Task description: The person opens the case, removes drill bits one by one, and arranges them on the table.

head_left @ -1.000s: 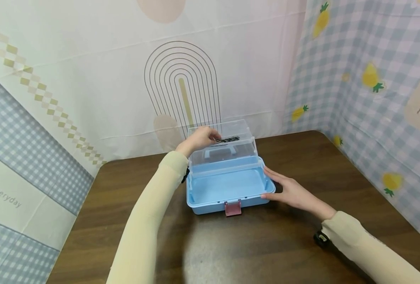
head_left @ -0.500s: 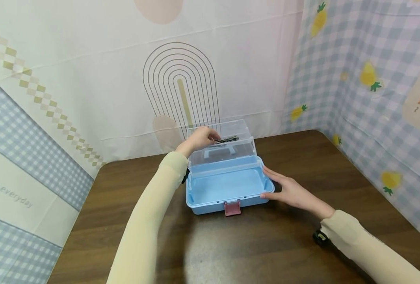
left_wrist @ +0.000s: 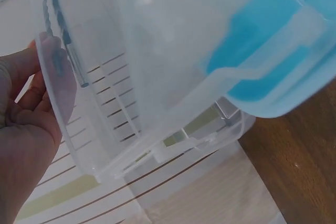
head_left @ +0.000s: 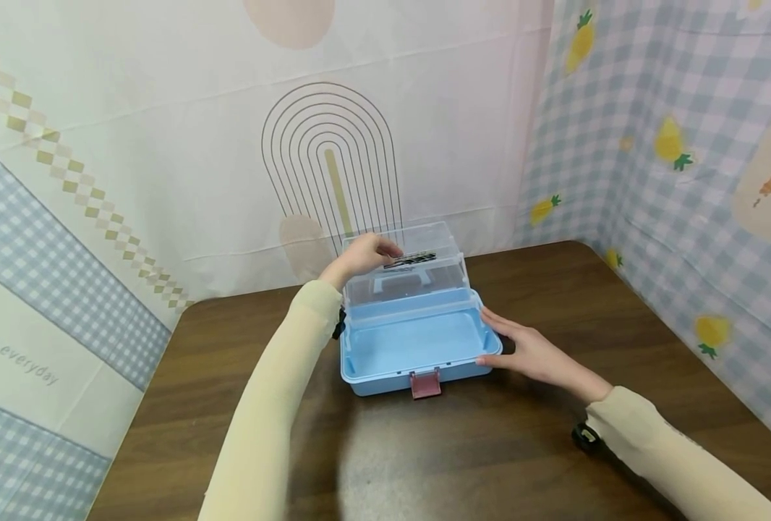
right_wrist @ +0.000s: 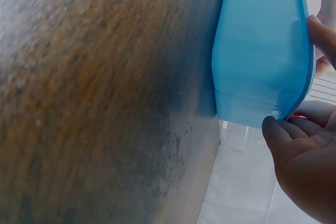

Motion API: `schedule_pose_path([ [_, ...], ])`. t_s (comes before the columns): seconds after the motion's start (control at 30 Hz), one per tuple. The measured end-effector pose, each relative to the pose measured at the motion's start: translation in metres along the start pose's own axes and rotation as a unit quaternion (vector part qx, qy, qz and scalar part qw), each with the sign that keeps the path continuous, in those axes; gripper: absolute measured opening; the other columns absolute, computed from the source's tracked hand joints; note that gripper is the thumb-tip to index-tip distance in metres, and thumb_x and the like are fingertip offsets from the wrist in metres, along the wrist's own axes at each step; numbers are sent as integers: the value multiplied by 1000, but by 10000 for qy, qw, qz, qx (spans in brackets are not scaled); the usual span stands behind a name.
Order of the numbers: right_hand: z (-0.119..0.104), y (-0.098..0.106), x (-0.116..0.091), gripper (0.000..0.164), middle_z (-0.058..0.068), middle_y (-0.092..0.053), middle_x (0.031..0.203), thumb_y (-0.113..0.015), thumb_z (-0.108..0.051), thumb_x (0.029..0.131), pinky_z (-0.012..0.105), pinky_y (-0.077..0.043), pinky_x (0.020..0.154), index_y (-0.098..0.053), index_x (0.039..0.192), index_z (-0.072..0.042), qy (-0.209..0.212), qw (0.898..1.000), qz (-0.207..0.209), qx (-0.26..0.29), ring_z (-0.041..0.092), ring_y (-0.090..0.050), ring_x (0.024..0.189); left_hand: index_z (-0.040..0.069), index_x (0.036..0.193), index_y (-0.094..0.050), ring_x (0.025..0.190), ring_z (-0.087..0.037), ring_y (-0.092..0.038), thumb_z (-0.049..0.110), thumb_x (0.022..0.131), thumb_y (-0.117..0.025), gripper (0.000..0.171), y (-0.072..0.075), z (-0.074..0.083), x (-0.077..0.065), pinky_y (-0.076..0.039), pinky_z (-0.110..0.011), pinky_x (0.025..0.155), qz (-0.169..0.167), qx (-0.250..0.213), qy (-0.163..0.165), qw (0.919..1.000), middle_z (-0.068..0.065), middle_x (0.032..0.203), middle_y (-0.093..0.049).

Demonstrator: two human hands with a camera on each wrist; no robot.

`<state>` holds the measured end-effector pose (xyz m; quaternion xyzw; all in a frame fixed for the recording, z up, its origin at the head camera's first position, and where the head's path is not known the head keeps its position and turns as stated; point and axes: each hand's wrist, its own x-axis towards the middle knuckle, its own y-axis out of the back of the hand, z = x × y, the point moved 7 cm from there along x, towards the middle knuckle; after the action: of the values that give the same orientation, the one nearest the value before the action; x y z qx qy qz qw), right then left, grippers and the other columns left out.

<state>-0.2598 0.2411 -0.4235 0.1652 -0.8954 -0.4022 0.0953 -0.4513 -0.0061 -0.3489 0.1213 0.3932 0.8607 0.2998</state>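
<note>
A light blue storage box (head_left: 424,340) stands open on the table, its clear plastic lid (head_left: 427,235) and clear tray (head_left: 434,278) raised at the back. My left hand (head_left: 362,255) reaches to the raised clear part from the left, thumb and fingers pinched at slim, dark, spiral drill bits (head_left: 419,258). Seen through clear plastic in the left wrist view, one drill bit (left_wrist: 79,66) has a smooth shank; its neighbour overlaps my fingers (left_wrist: 44,98). My right hand (head_left: 535,353) grips the box's right front corner, thumb at the front rim and fingers at the side.
A pink latch (head_left: 427,384) hangs from the box's front edge. The brown wooden table (head_left: 463,449) meets a white printed cloth (head_left: 457,108) at the back. A checked cloth with pineapples (head_left: 659,217) hangs along the right side.
At my left fingertips the drill bits have shifted and tilted slightly, with more of their left end now showing. Both hands and the box stay put; the head view drifts a little.
</note>
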Motion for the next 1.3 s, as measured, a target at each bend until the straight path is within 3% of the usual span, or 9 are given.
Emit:
schedule_pose_path([
  [0.27, 1, -1, 0, 94, 17, -23, 164, -74, -51, 89, 63, -33, 110, -29, 158, -7, -4, 10000, 9, 2, 41, -28, 146, 4, 125, -69, 115, -26, -63, 3, 102, -57, 27, 6, 6, -1, -51, -37, 98, 124, -209, -134, 9996, -12, 123, -68],
  [0.63, 1, -1, 1, 95, 16, -23, 164, -74, -53, 88, 63, -33, 110, -29, 158, -6, -18, 10000, 3, -69, 42, -28, 146, 3, 126, -68, 118, -27, -61, 2, 102, -55, 28, 17, -1, -9, -50, -39, 99, 232, -130, -119, 9996, -13, 125, -67],
  [1.03, 1, -1, 2, 96, 16, -23, 164, -74, -52, 88, 63, -32, 111, -28, 158, -6, -50, 10000, 0, -71, 42, -27, 147, 1, 126, -68, 115, -28, -61, 2, 102, -56, 27, 43, -20, -31, -50, -40, 98, 476, -115, 25, 9988, -14, 124, -67],
  [1.3, 1, 0, 2, 95, 17, -23, 164, -74, -51, 88, 64, -32, 110, -28, 158, -6, -59, 9999, 28, -87, 43, -27, 146, 0, 125, -68, 114, -29, -61, 1, 102, -56, 26, 49, -29, -42, -50, -41, 98, 581, -68, 104, 9982, -16, 123, -67],
])
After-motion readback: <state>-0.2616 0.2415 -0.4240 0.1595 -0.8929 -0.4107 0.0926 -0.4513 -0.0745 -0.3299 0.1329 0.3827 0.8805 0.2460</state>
